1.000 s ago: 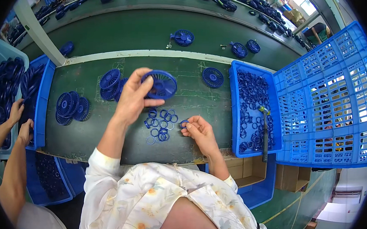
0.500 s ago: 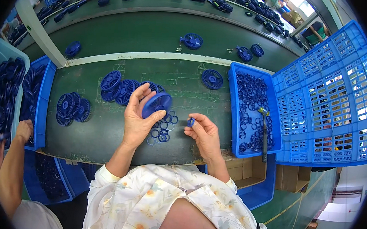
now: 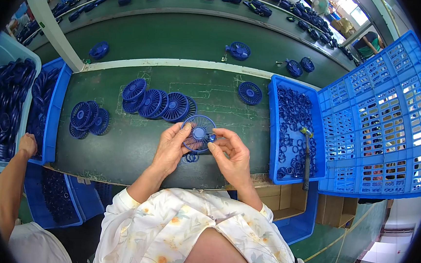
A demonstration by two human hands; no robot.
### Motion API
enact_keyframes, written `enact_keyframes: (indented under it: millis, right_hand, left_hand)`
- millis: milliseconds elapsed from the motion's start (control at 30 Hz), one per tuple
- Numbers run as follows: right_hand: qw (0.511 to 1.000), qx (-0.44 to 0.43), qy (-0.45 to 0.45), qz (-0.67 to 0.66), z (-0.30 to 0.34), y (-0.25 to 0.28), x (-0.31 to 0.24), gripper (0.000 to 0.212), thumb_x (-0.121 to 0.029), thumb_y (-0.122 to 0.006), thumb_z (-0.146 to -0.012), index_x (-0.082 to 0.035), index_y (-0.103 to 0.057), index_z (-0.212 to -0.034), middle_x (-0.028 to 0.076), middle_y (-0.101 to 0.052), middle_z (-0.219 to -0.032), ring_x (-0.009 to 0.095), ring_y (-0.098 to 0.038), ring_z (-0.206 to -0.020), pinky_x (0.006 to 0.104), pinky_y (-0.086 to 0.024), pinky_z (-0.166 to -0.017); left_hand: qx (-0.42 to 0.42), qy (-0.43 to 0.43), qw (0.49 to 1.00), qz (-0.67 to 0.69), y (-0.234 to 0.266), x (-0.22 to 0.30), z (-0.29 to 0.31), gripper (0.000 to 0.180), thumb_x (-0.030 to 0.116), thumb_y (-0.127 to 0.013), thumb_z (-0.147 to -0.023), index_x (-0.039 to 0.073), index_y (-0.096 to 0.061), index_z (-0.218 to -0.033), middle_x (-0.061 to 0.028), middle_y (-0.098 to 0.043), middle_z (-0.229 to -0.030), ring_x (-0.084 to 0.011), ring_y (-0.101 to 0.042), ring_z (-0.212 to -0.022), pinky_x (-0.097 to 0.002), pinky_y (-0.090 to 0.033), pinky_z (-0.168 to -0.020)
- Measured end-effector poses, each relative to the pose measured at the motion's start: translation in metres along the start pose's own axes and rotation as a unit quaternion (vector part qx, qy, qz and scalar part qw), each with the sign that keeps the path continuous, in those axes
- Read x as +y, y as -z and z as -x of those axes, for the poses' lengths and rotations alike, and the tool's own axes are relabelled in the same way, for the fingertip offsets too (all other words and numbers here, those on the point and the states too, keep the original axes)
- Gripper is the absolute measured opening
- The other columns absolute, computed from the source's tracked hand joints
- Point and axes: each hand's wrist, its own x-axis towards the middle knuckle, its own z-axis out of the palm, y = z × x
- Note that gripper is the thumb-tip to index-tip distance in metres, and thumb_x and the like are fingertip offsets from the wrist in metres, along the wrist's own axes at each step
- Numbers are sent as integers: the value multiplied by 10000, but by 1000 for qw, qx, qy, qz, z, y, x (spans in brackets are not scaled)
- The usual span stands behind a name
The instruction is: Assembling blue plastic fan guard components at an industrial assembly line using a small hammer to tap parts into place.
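My left hand [image 3: 168, 150] grips a round blue fan grille [image 3: 199, 132] by its left edge, holding it up over the green table with its spoked face toward me. Between thumb and fingers, my right hand [image 3: 233, 157] pinches a small blue ring [image 3: 212, 138] at the grille's right rim. Whether ring and rim touch, I cannot tell. Under the grille lie several loose blue rings [image 3: 190, 157], partly hidden by it and my hands. Behind and to the left, more fan grilles [image 3: 150, 103] lean in overlapping rows.
A blue tray of small rings [image 3: 297, 106] stands right, a hammer [image 3: 306, 153] across it, beside an upright blue crate [image 3: 377, 119]. Bins of blue parts [image 3: 7, 112] stand left, where a co-worker's hand [image 3: 28, 144] reaches in. Beyond the ledge, a green conveyor [image 3: 178, 39] carries fan parts.
The grille has turned to face me and come lower and to the right. My right hand has brought the ring to its rim. The co-worker's other hand has dropped lower.
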Motion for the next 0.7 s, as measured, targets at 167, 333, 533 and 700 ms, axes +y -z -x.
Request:
enact_keyframes:
  millis: [167,333,533,700]
  right_hand:
    - [969,8,141,202,-9,-6,-11,280,-3,-766,-854,2,-691,-1124,150,-692,-1096,231,-717,-938,340,-591,-791]
    - [925,-10,221,310,-15,-8,-8,260,-58,-782,-831,-11,-712,-1077,166,-687,-1061,331,-688,-970,419,-562,-841]
    - [923,-43,183,335,-14,-5,-9,217,-83,-783,-834,-12,-735,-1034,133,-688,-980,324,-678,-939,420,-555,-816]
    - [905,-63,274,320,-28,4,-10,198,-90,-804,-809,-12,-756,-984,107,-688,-965,289,-674,-913,387,-559,-796]
  left_hand:
    - [0,-17,1000,-19,1,-5,1,254,230,-569,-1066,20,-640,-1191,-67,-696,-1051,-121,-695,-912,-274,-612,-795]
    - [-24,-53,996,-64,-2,-8,2,263,245,-573,-1066,20,-658,-1172,-50,-704,-1010,-97,-688,-877,-265,-612,-748]
    - [-24,-58,989,-136,2,-15,2,295,273,-579,-1067,8,-691,-1132,-8,-700,-880,-29,-615,-705,-190,-524,-593]
    - [-47,-64,972,-220,-8,15,-6,331,301,-561,-1069,9,-707,-1015,9,-673,-802,-21,-586,-677,-194,-486,-569]
